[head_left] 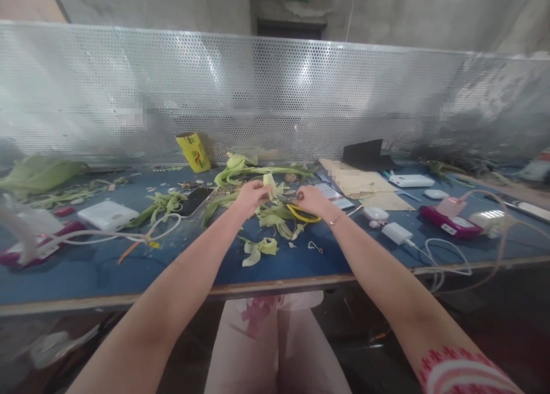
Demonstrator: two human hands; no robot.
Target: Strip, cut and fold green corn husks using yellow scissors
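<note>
My left hand (254, 197) pinches a pale green piece of husk-like leaf (269, 182) upright above the table. Close by on the right, my right hand (313, 199) is closed around scissors, whose yellow handle loop (304, 215) hangs below the fingers. Their grey blades (284, 199) point left toward the leaf piece; whether they touch it I cannot tell. Beneath both hands lie loose green leaf strips (275, 219). Nearer the front edge is a small curled leaf scrap (260, 249). Longer green leaves (240, 170) lie behind my hands.
A yellow tube-like container (194, 152) stands at the back beside a perforated metal screen (232, 90). Left are a dark phone (195, 202), a white box (107, 215) and cables. Right are brown cardboard (356, 179), a white charger (397, 232) and a purple power strip (451, 222).
</note>
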